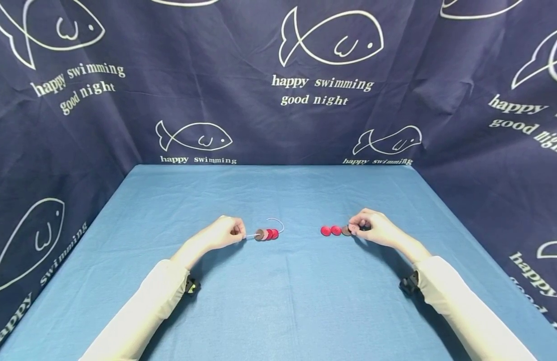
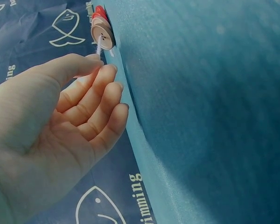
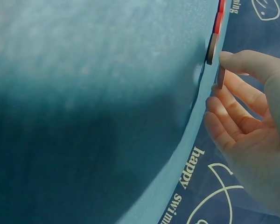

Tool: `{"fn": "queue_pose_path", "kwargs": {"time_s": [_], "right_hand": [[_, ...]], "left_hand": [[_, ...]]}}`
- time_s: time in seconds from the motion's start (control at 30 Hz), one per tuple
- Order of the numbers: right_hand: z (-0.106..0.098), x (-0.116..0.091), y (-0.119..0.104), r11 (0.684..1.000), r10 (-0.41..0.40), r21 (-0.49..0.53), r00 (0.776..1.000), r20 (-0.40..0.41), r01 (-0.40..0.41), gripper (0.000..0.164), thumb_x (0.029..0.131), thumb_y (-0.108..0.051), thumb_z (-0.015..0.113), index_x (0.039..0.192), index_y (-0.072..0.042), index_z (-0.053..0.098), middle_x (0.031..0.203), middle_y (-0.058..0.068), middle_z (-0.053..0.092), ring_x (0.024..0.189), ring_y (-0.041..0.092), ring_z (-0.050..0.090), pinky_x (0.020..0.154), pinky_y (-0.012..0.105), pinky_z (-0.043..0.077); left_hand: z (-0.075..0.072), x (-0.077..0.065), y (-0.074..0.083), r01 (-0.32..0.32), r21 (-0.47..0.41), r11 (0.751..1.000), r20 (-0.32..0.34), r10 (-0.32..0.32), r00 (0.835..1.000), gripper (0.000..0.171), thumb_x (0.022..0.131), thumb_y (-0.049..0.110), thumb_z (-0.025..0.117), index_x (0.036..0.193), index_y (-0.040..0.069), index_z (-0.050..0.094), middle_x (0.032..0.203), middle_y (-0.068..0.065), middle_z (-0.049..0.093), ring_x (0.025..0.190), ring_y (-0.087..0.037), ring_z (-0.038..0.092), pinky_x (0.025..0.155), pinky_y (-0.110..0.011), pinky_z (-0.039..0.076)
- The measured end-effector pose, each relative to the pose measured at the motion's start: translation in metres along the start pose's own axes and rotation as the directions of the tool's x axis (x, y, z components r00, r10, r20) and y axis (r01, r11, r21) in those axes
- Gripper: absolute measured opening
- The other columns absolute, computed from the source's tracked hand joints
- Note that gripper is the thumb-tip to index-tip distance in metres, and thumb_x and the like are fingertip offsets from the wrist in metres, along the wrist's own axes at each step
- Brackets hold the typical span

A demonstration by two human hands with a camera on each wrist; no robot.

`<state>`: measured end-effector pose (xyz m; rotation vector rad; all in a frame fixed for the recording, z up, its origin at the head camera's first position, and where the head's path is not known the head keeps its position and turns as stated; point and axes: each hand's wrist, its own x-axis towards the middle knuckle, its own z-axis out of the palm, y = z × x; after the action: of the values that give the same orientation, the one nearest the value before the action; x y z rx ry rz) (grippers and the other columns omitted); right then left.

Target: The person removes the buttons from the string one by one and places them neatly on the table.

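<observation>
In the head view my left hand [image 1: 224,233] pinches one end of a white string [image 1: 250,235] between thumb and fingertips. A brown button [image 1: 259,234], a pink button [image 1: 265,234] and red buttons [image 1: 275,233] sit overlapping along it, and its far end curls on the cloth. The left wrist view shows the string coming out of the brown button's [image 2: 102,37] holes. Over to the right, my right hand [image 1: 373,228] pinches a pinkish button [image 3: 221,77] by its edge. Beside its fingertips lies another brown button [image 1: 346,230], in line with two red buttons [image 1: 330,230].
A blue cloth [image 1: 287,301] covers the table. Dark blue curtains [image 1: 251,95] printed with fish and white lettering stand behind and at both sides. Dark wrist cameras [image 1: 410,284] sit under both sleeves.
</observation>
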<state>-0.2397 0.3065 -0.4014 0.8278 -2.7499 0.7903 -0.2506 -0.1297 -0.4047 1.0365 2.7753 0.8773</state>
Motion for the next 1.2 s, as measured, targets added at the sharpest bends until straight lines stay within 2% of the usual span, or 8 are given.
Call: {"fn": "queue_pose_path", "kwargs": {"time_s": [0.27,0.53,0.93,1.2], "right_hand": [[0.0004,-0.0015,0.0045,1.0,0.023,-0.008,1.0,0.015,-0.022,0.02,0.076,-0.002,0.07,0.096,-0.002,0.07,0.088,0.006,0.062,0.076,0.021,0.056,0.069,0.029,0.049],[0.0005,-0.0021,0.0058,1.0,0.026,0.0,0.999,0.023,-0.026,0.02,0.077,-0.002,0.069,0.097,-0.002,0.07,0.087,0.006,0.061,0.076,0.022,0.056,0.067,0.029,0.048],[0.0002,-0.0046,0.006,0.998,0.043,-0.041,0.999,0.033,-0.042,0.019,0.078,-0.004,0.07,0.096,-0.001,0.07,0.086,0.006,0.06,0.073,0.019,0.056,0.066,0.029,0.047],[-0.002,-0.0054,0.0046,0.995,0.079,-0.059,0.994,0.074,-0.075,0.018,0.079,-0.005,0.07,0.097,-0.001,0.07,0.086,0.006,0.059,0.075,0.018,0.056,0.068,0.031,0.047]], "left_hand": [[0.0003,-0.0001,-0.0011,-0.004,0.014,1.0,-0.006,0.004,1.0,0.006,0.082,0.007,0.064,0.076,0.009,0.063,0.065,0.004,0.061,0.06,-0.002,0.05,0.06,-0.019,0.043],[0.0001,0.0001,-0.001,0.018,0.0,1.0,0.002,-0.018,1.0,0.006,0.082,0.007,0.064,0.077,0.009,0.063,0.066,0.004,0.061,0.06,-0.002,0.05,0.06,-0.019,0.043],[-0.0005,-0.0008,-0.0006,0.016,-0.004,1.0,0.006,-0.016,1.0,0.006,0.082,0.007,0.063,0.077,0.009,0.063,0.066,0.004,0.061,0.059,-0.002,0.05,0.059,-0.019,0.043],[-0.0007,-0.001,-0.0005,0.015,-0.01,1.0,0.006,-0.015,1.0,0.006,0.083,0.007,0.062,0.078,0.009,0.063,0.067,0.003,0.062,0.06,-0.002,0.051,0.06,-0.019,0.043]]}}
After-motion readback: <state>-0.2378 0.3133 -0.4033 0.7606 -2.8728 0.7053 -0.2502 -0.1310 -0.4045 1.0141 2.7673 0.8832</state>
